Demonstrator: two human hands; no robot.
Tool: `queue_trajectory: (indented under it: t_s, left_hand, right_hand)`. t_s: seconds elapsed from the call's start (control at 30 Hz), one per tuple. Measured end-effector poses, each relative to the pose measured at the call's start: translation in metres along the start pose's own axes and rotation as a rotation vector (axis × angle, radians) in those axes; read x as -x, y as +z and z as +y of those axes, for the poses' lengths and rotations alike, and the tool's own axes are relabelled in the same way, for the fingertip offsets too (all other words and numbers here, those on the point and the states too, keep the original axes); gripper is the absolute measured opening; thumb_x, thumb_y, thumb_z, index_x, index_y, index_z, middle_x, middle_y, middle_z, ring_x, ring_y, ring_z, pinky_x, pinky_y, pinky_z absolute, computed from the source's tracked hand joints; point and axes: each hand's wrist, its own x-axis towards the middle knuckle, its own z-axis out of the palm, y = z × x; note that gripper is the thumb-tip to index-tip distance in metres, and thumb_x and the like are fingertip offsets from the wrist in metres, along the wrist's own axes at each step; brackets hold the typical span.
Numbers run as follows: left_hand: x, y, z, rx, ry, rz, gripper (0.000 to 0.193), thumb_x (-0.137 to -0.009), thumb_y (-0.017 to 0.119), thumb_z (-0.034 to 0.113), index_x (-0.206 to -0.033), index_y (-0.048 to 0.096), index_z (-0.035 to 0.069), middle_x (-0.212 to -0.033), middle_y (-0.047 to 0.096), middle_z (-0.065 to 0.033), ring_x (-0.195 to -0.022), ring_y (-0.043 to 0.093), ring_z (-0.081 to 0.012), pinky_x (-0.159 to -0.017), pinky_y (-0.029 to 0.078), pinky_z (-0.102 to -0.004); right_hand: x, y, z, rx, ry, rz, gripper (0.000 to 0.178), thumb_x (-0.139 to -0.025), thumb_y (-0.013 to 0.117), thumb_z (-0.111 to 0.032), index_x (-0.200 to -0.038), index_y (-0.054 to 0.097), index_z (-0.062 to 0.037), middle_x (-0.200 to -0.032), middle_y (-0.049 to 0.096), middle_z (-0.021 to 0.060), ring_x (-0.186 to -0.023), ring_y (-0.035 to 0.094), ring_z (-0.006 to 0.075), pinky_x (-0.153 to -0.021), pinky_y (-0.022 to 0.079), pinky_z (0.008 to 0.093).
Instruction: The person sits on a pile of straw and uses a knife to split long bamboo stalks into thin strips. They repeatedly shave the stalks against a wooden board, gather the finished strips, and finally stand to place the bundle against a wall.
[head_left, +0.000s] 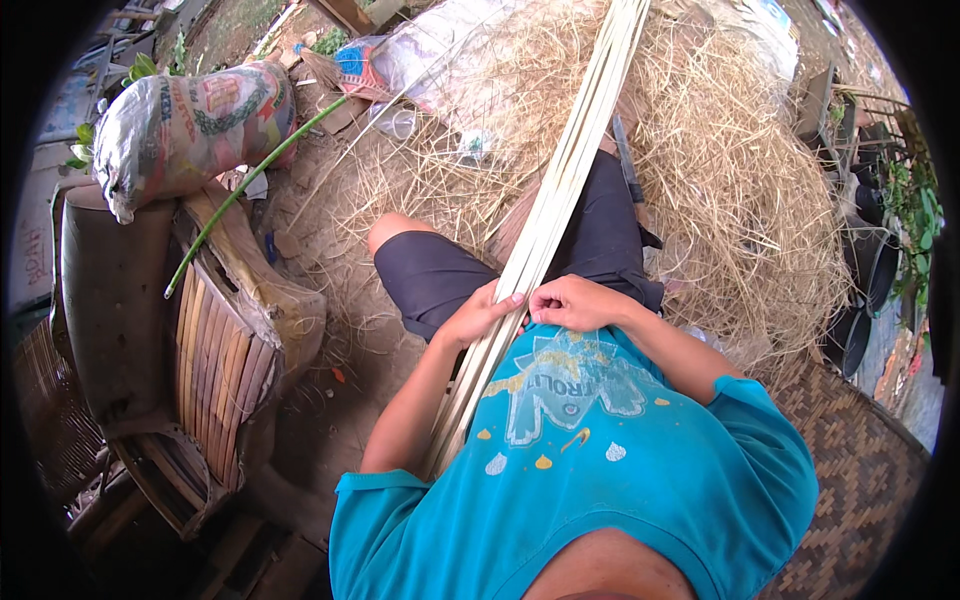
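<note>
A long bundle of pale, thin bamboo strips [562,185] slants across my lap, from beside my left arm up past the top edge. My left hand [482,316] is wrapped round the bundle at my waist, its thumb lying over the strips. Just right of that thumb, against my shirt, my right hand [578,303] is closed with its fingers curled down. Whatever its fingertips grip, if anything, is hidden. A knife [627,160] with a dark handle lies beside my right knee, blade pointing away from me.
A heap of straw-coloured shavings [735,180] spreads ahead and to the right. On the left, a stuffed sack [205,125] rests on a worn slatted chair [215,370], with a green stalk [255,172] leaning across. A woven bamboo panel [850,480] is at my right.
</note>
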Motion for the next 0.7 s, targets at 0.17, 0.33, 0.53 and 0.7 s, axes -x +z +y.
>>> queue_trajectory:
  t_s: [0.17,0.33,0.53,0.7]
  left_hand:
    - [-0.003,-0.003,-0.009,0.012,-0.003,0.014,0.041,-0.103,0.06,0.029,-0.13,0.047,0.0,-0.096,0.065,-0.0092,-0.077,0.066,-0.0154,-0.069,0.057,-0.0303]
    - [0.001,0.005,0.001,0.004,-0.025,0.043,0.041,-0.102,0.062,0.03,-0.127,0.047,0.001,-0.092,0.064,-0.0091,-0.075,0.065,-0.0151,-0.067,0.056,-0.0297]
    - [0.002,0.004,0.0,-0.034,-0.031,0.071,0.038,-0.101,0.064,0.029,-0.123,0.05,0.002,-0.089,0.065,-0.0088,-0.074,0.065,-0.0147,-0.067,0.056,-0.0296]
    - [-0.001,0.005,0.004,-0.169,-0.048,0.049,0.041,-0.094,0.073,0.024,-0.121,0.052,0.002,-0.087,0.065,-0.0067,-0.075,0.065,-0.0139,-0.068,0.055,-0.0298]
  right_hand:
    - [-0.002,-0.018,-0.003,0.043,0.049,0.138,0.018,-0.093,0.067,-0.019,-0.101,0.068,-0.0032,-0.084,0.069,0.0147,-0.082,0.068,0.0295,-0.073,0.052,0.0397]
    - [-0.028,-0.016,0.008,0.472,-0.193,0.383,0.012,-0.092,0.067,-0.019,-0.097,0.067,-0.0078,-0.104,0.06,0.0112,-0.086,0.067,0.0314,-0.075,0.054,0.0417]
    - [-0.024,-0.037,0.013,0.544,-0.096,0.481,0.011,-0.096,0.062,-0.017,-0.099,0.066,-0.0067,-0.106,0.059,0.0117,-0.089,0.063,0.0338,-0.079,0.053,0.0412]
    - [-0.017,-0.072,0.076,-0.025,0.129,0.836,0.027,-0.1,0.06,-0.034,-0.108,0.063,-0.0085,-0.106,0.06,0.0097,-0.087,0.064,0.0256,-0.078,0.052,0.0389]
